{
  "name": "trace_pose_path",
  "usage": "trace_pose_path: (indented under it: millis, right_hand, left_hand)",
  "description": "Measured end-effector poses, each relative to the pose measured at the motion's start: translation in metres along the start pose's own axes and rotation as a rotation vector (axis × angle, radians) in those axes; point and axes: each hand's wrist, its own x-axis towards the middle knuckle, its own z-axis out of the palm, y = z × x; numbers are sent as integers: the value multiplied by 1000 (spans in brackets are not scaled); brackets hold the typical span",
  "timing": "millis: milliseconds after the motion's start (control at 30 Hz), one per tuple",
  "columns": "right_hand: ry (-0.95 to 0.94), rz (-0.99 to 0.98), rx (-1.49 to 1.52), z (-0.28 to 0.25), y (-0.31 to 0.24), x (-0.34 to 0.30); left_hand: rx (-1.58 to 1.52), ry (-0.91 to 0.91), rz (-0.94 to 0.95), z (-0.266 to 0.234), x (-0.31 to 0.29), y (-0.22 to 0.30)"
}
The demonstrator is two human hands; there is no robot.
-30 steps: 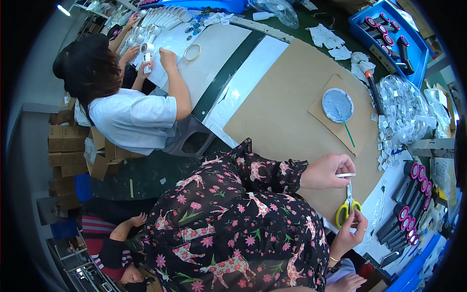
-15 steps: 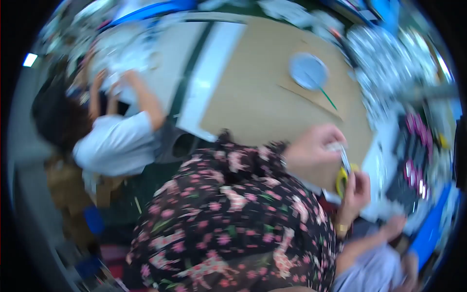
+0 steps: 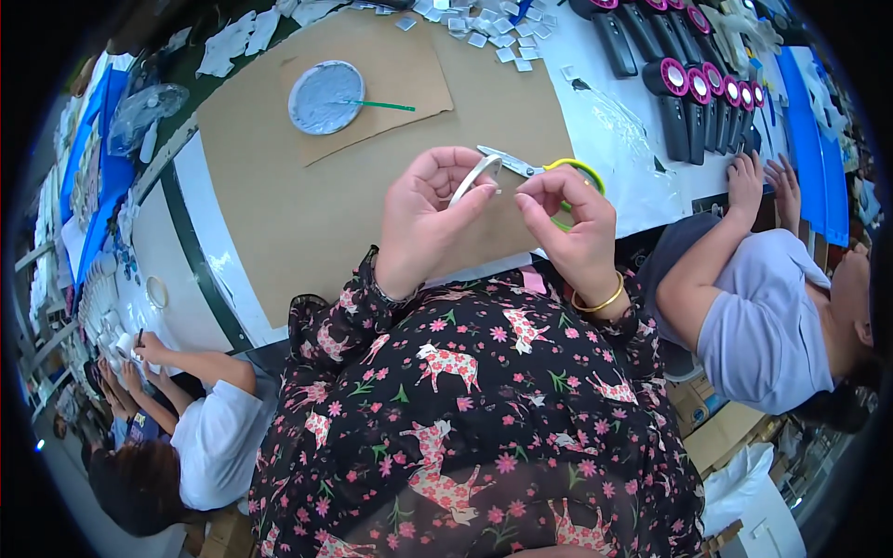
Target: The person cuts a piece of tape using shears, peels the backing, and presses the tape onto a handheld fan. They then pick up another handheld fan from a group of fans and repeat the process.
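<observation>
My left hand (image 3: 423,216) is closed on a thin white ring (image 3: 473,179), held upright between thumb and fingers above the brown board. Just to the right, my right hand (image 3: 579,232) has its thumb and index finger pinched together, a small gap from the ring. Whatever sits in that pinch, if anything, is too small to make out. Behind the right hand lie scissors (image 3: 510,162) with yellow-green handles, partly covered by the fingers, their blades pointing left past the ring.
A round tub of grey-blue paste (image 3: 323,100) with a green stick (image 3: 386,106) stands on a cardboard piece (image 3: 409,70). Small clear squares (image 3: 502,28) lie at the back. Black handheld devices with pink rings (image 3: 684,102) fill the right. People work on both sides.
My head view has swung toward the right and sharpened; the tub now appears farther left. My hands have come closer together, with the white ring now plainly visible in the left.
</observation>
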Motion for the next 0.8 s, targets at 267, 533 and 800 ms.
trace_pose_path:
  millis: [267, 533, 800]
  right_hand:
    - [-27, -18, 18, 6, -2, 1]
    - [-36, 57, 72, 7, 0, 0]
    - [-20, 24, 38, 4, -4, 2]
  left_hand:
    - [-14, -37, 9, 2, -4, -1]
    - [-11, -49, -1, 2, -4, 4]
    - [-26, -47, 2, 5, -4, 3]
